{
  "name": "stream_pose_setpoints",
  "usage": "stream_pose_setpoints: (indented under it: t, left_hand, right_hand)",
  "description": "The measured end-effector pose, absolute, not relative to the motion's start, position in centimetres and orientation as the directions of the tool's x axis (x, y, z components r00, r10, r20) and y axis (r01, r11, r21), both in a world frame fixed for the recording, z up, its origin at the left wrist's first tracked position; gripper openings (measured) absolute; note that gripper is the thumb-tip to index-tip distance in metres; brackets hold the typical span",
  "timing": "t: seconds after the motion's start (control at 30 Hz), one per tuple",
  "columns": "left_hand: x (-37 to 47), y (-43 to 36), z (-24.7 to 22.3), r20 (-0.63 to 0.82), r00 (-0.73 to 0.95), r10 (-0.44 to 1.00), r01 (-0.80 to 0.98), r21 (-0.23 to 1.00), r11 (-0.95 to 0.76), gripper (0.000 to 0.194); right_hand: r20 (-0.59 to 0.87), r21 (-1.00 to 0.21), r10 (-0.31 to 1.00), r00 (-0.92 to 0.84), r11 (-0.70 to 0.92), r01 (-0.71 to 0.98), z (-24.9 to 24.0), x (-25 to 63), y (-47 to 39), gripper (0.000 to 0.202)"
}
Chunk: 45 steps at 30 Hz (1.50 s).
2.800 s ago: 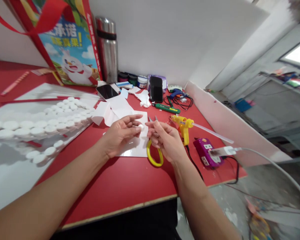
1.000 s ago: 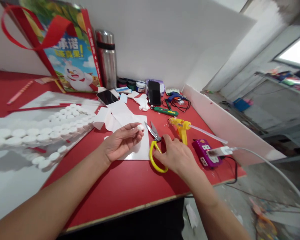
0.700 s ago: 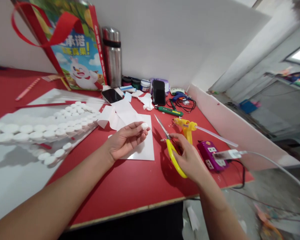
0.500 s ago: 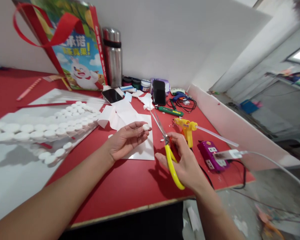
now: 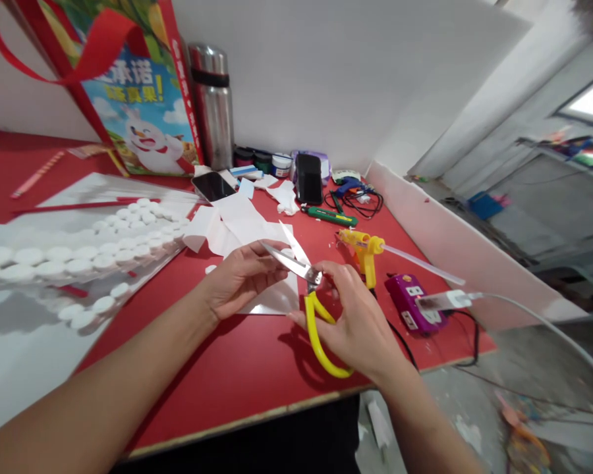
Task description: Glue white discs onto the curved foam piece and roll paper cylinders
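My right hand (image 5: 358, 316) grips yellow-handled scissors (image 5: 321, 342), their blades spread apart and pointing up and to the left. Between those blades sits a small white piece (image 5: 287, 253), pinched in the fingertips of my left hand (image 5: 242, 276). One blade passes in front of the piece and hides part of it. Beneath my left hand lies a white sheet (image 5: 277, 299) on the red table (image 5: 217, 388). To the left, rows of white round discs (image 5: 74, 264) stand on a white board (image 5: 24, 355).
A yellow glue gun (image 5: 366, 247) and purple power socket (image 5: 412, 303) lie to the right, with cables. Behind are a green cutter (image 5: 332, 216), black phone (image 5: 309, 181), torn paper (image 5: 240, 220), a steel flask (image 5: 212, 105) and a gift bag (image 5: 143, 99). A low white wall (image 5: 435, 247) edges the right side.
My right hand has brought the scissors left, so the blades now straddle the white piece in my left hand. The blades have opened wider. The view has shifted slightly.
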<state>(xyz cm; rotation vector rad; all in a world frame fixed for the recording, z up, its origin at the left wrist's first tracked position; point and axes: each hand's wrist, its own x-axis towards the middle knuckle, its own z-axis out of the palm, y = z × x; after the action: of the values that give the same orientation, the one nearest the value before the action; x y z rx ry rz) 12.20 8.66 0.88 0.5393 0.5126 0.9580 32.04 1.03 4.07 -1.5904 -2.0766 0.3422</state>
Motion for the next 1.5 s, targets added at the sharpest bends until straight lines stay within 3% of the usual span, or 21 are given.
stream_pose_setpoints:
  t: [0.37,1.0,1.07,1.27,1.5]
  left_hand:
    - [12.0,8.7,0.9,-0.172,0.449,0.877,-0.611,0.657,0.442,0.027]
    - [11.8,8.8,0.8,-0.178,0.518,0.837,-0.588,0.636,0.499,0.017]
    - [11.8,8.8,0.9,-0.195,0.52,0.832,-0.579,0.635,0.511,0.015]
    - [11.8,8.8,1.3,-0.235,0.508,0.828,-0.609,0.581,0.539,0.019]
    - [11.5,8.8,1.4,-0.211,0.531,0.821,-0.628,0.552,0.548,0.016]
  right_hand:
    - [0.257,-0.494,0.947,-0.192,0.299,0.817,3.5,32.0,1.3,0.047]
    - [0.423,-0.39,0.87,-0.252,0.425,0.817,2.4,33.0,0.6,0.048]
    - [0.419,-0.411,0.877,-0.235,0.413,0.812,2.3,33.0,0.5,0.046]
    - [0.226,-0.658,0.973,-0.036,0.18,0.731,3.0,33.0,0.6,0.038]
    - [0.262,-0.572,0.951,-0.166,0.291,0.767,3.5,33.1,0.8,0.054]
